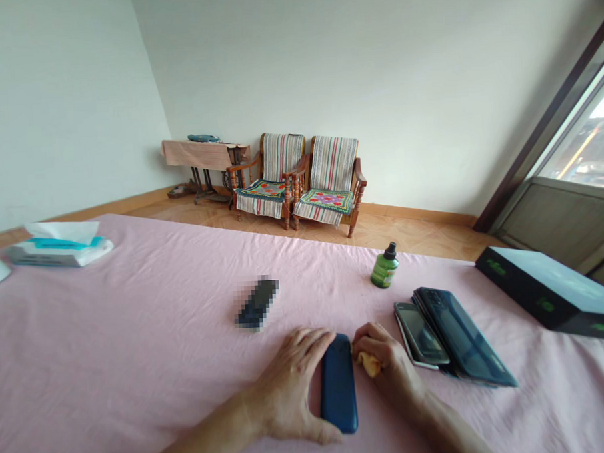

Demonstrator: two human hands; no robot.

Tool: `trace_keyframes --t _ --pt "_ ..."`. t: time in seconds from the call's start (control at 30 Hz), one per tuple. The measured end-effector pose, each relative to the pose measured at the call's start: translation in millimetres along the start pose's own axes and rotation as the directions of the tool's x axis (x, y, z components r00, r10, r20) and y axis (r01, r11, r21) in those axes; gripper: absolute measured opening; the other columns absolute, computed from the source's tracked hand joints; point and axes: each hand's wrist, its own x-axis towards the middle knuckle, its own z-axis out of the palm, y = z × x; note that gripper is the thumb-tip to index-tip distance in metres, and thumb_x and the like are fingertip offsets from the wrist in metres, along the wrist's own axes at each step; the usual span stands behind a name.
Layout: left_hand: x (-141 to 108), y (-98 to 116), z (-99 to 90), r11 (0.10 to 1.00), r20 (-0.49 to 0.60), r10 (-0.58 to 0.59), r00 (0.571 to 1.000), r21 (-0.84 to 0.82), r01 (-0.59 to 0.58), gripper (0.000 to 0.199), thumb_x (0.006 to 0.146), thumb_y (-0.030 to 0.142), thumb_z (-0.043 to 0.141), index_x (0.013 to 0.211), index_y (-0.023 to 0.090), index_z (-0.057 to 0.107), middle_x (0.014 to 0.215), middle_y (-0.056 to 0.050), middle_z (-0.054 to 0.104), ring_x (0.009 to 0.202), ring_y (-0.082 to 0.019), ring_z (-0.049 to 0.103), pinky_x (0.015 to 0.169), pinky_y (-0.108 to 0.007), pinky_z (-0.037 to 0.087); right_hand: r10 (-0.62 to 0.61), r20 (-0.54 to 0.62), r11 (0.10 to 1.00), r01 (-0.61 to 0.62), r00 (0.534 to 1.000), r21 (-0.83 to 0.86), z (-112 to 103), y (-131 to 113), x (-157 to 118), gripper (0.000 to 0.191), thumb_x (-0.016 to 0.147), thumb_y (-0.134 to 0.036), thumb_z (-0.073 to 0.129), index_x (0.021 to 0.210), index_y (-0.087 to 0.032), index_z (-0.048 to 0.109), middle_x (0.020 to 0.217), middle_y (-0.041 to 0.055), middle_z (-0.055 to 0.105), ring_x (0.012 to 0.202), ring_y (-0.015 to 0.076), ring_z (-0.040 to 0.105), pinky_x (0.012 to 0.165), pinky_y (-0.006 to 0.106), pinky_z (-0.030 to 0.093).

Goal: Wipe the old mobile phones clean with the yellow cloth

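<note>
Pink cloth (137, 347) carries a black box (545, 292) at right, overlapping phones (461, 333) beside the right hand (389, 357). The left hand (293, 380), grip spread wide, holds the blue phone (338, 392) flat; a green bottle (383, 271) stands beyond. The right grip clenches a yellow rag (370, 364).

Window (591, 144): the brightest patch, washed out at the right edge; daylight enters here.
Wall (375, 63): softly lit, duller toward the upper right corner.
Door panel (557, 222): shaded, dim beneath the glass.
Pink cloth (160, 319): diffuse light, creases drawn by faint, soft shadows.
Blue phone (339, 385): muted sheen, outline clear.
Stacked phones (464, 336): pale reflections on glossy surfaces.
Dark device (258, 304): masked by coarse pixel blocks.
Box (544, 276): stretched by wide-angle distortion, lettering smeared.
Tissue pack (63, 251): slightly soft, fine print unreadable.
</note>
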Motion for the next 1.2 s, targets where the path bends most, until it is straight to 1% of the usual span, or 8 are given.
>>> trace_keyframes --t 0.13,0.2,0.33,0.47,0.67,0.83,0.97,1.2 --pt "-0.3 -0.8 0.3 1.000 -0.009 0.019 1.000 -0.004 -0.019 0.106 0.058 0.059 0.075 0.144 0.016 0.031 0.146 -0.013 0.037 0.133 -0.037 0.032 0.113 -0.052 0.020 0.003 -0.136 1.000 -0.001 0.991 0.011 -3.2 1.0 0.9 0.026 0.080 -0.005 0.051 0.086 -0.021 0.070 0.086 0.0051 0.062 0.078 0.0171 0.060 0.068 0.026 0.049" --pt "-0.5 -0.7 0.7 1.000 -0.015 0.028 1.000 -0.006 -0.028 0.105 0.058 0.058 0.075 0.144 0.017 0.031 0.146 -0.013 0.038 0.132 -0.037 0.032 0.113 -0.053 0.020 0.014 -0.159 0.999 -0.009 0.987 0.035 0.0 -0.4 3.5 0.027 0.081 -0.006 0.051 0.089 -0.022 0.071 0.088 0.0057 0.063 0.079 0.0174 0.061 0.069 0.026 0.049" --pt "-0.1 -0.8 1.7 0.999 -0.035 0.033 0.999 -0.017 -0.033 0.105 0.057 0.057 0.076 0.143 0.017 0.032 0.145 -0.013 0.039 0.132 -0.037 0.033 0.113 -0.053 0.020 -0.001 -0.097 0.999 0.006 0.995 0.047 11.0 -4.4 6.0 0.031 0.078 -0.002 0.048 0.089 -0.021 0.071 0.085 0.0053 0.061 0.077 0.0172 0.060 0.068 0.027 0.049" --pt "0.9 -0.2 1.5 0.998 -0.058 0.039 0.998 -0.038 -0.041 0.100 0.056 0.055 0.076 0.141 0.020 0.035 0.143 -0.012 0.041 0.131 -0.037 0.035 0.112 -0.054 0.021 -0.007 -0.046 1.000 0.007 0.999 0.001 15.4 -5.9 3.2 0.030 0.074 0.001 0.047 0.080 -0.020 0.068 0.081 0.0042 0.059 0.076 0.0172 0.057 0.066 0.027 0.046" --pt "0.9 1.3 2.0 0.999 -0.046 0.005 0.999 -0.038 -0.007 0.107 0.055 0.053 0.077 0.144 0.017 0.030 0.145 -0.014 0.038 0.132 -0.037 0.032 0.112 -0.054 0.019 0.013 -0.065 0.999 -0.016 0.998 -0.050 15.9 -4.9 3.2 0.041 0.074 0.003 0.046 0.095 -0.022 0.070 0.085 0.0057 0.060 0.081 0.0189 0.056 0.070 0.029 0.046" --pt "0.1 0.8 3.2 0.999 -0.019 -0.043 0.999 -0.028 0.043 0.110 0.053 0.056 0.078 0.144 0.015 0.030 0.146 -0.016 0.037 0.133 -0.038 0.031 0.112 -0.056 0.020 0.010 -0.051 0.998 -0.013 0.999 -0.062 14.4 -10.6 1.5 0.035 0.072 0.003 0.046 0.085 -0.020 0.069 0.082 0.0055 0.060 0.078 0.0187 0.055 0.067 0.028 0.046" --pt "0.4 0.3 5.2 0.996 -0.016 -0.082 0.997 -0.020 0.082 0.118 0.051 0.058 0.079 0.146 0.014 0.025 0.148 -0.018 0.034 0.135 -0.041 0.027 0.111 -0.058 0.020 0.035 -0.079 0.995 -0.042 0.996 -0.093 17.3 -14.5 1.8 0.033 0.075 0.002 0.048 0.085 -0.021 0.070 0.082 0.0055 0.060 0.077 0.0189 0.055 0.067 0.029 0.045" --pt "-0.4 -3.5 11.2 0.997 -0.048 -0.071 0.996 -0.036 0.069 0.125 0.051 0.058 0.079 0.149 0.017 0.013 0.149 -0.018 0.031 0.136 -0.043 0.025 0.110 -0.061 0.019 0.074 -0.045 0.992 -0.079 0.996 -0.099 23.1 -20.5 12.4 0.036 0.071 0.006 0.048 0.083 -0.020 0.069 0.081 0.0055 0.059 0.080 0.0205 0.053 0.071 0.031 0.043"
